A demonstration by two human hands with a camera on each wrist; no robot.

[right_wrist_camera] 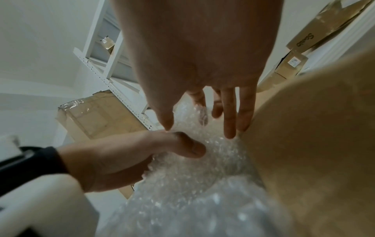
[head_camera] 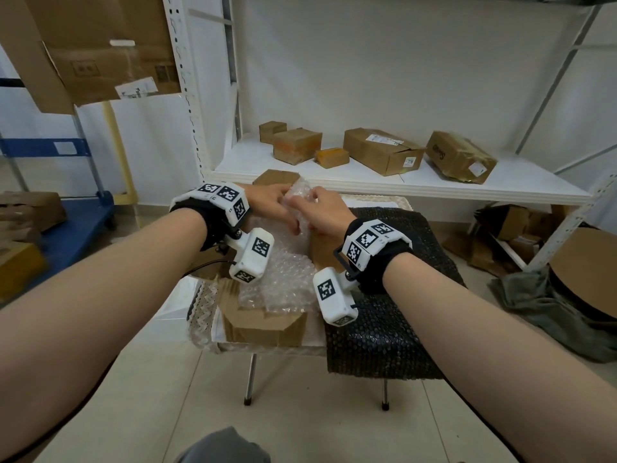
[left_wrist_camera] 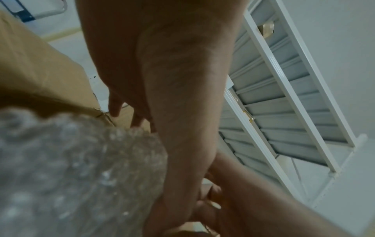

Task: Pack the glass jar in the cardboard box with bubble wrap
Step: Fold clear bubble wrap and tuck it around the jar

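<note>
well, a white metal shelving unit [head_camera: 400,187] fills the back of the head view, with several taped cardboard parcels [head_camera: 382,150] lying along its lower shelf. in front of it stands a small folding table [head_camera: 203,315], its right half draped with a sheet of black bubble wrap [head_camera: 394,329]. on the table sits the open cardboard box [head_camera: 267,324], flaps spread, with a loose sheet of clear bubble wrap [head_camera: 283,279] spilling over its near side and rising to a bunched bundle at the far end between the hands. the glass jar itself cannot be made out; if it is anywhere, it is hidden inside that bundle above the far part of the box.

both forearms reach forward, each wrist carrying a black strap and white marker blocks. the left hand [head_camera: 270,203] lies on the left of the bundle, its thumb [right_wrist_camera: 182,147] curled down and pressing into the clear wrap in the right wrist view, fingers wrapped round the far side. the right hand [head_camera: 322,212] meets it from the right, thumb tip touching the left hand and fingers [right_wrist_camera: 230,115] reaching down onto the wrap beside a box flap [right_wrist_camera: 314,144], so it too grips the bundle. the left wrist view is blurred, showing mostly palm, wrap and cardboard.
</note>
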